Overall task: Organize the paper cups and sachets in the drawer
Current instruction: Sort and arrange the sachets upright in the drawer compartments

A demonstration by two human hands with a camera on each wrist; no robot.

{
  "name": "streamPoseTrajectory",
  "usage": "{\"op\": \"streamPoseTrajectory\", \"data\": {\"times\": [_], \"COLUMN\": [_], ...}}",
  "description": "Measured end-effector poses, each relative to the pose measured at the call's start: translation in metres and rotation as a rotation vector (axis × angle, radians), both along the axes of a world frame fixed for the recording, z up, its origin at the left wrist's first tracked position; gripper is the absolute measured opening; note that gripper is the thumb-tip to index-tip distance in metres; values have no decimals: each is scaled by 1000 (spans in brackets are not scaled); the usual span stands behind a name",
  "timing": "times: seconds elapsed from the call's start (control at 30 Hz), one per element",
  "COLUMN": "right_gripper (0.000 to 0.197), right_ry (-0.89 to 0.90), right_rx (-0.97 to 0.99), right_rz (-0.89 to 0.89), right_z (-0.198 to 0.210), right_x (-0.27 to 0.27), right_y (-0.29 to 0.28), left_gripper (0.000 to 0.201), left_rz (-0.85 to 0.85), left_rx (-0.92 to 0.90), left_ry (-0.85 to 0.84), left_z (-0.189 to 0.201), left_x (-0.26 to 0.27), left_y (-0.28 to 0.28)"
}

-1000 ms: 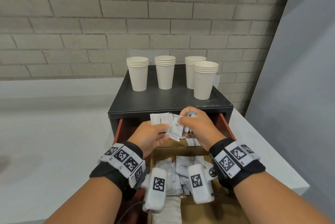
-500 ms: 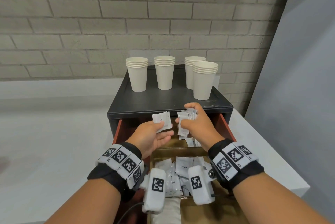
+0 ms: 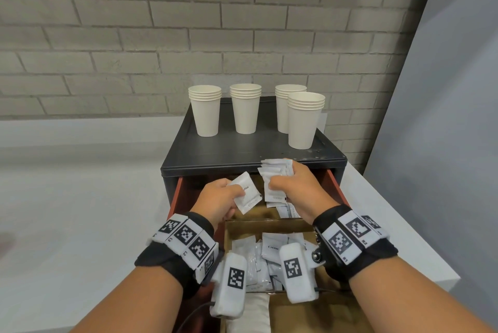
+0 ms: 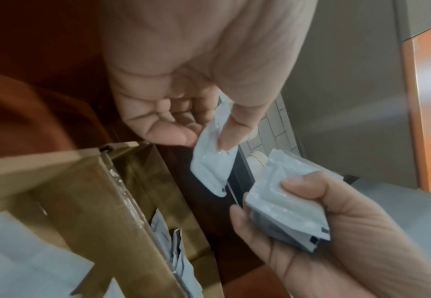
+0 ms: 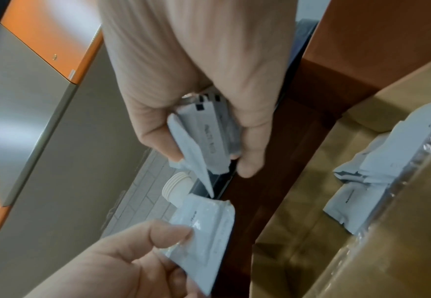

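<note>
Left hand [image 3: 215,202] pinches one sachet [image 3: 247,196]; right hand [image 3: 297,188] grips a sachet bundle [image 3: 275,180] above the drawer [image 3: 332,184].

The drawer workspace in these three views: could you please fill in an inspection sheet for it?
Surface: black cabinet top on a white counter.
Job's things: four stacks of white paper cups stand upright on the cabinet top; white sachets lie in the brown cardboard divider of the open red-sided drawer.
Clutter: nothing seen.
Hands: left hand pinches a single white sachet; right hand grips a bundle of white sachets; the two are apart.
Cables: a dark cable runs below the left wrist camera.
Surroundings: grey brick wall behind, grey panel on the right.
</note>
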State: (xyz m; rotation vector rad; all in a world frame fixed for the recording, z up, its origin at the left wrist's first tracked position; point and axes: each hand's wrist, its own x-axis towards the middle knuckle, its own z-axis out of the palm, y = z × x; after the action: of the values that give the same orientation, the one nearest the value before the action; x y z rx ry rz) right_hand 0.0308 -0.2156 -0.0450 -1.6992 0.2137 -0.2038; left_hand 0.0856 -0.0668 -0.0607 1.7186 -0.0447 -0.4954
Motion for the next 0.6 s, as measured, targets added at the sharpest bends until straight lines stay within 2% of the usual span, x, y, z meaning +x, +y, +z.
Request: {"op": "streamPoseTrajectory", "data": {"times": [0.13, 0.23, 0.37, 0.47, 0.6], "right_gripper": [28, 40, 39, 46, 30], "right_ry": [13, 5, 43, 91, 148], "right_rx": [22, -14, -44, -39, 95], "right_rz": [60, 63, 60, 66, 158], "right_z": [-1, -4, -9, -10, -10], "right_x": [-2, -2, 0, 2, 1], "right_y": [3, 6, 14, 20, 23], "left_gripper": [10, 15, 26, 29, 32], "left_rz": [27, 11, -1, 20, -8], "left_rx": [-74, -142, -171, -201, -322], "left_ry": [39, 74, 115, 123, 239], "left_z": [-1, 1, 2, 2, 6], "left_x": [0, -5, -10, -12, -16], "left_y": [-1, -4, -8, -7, -7]}}
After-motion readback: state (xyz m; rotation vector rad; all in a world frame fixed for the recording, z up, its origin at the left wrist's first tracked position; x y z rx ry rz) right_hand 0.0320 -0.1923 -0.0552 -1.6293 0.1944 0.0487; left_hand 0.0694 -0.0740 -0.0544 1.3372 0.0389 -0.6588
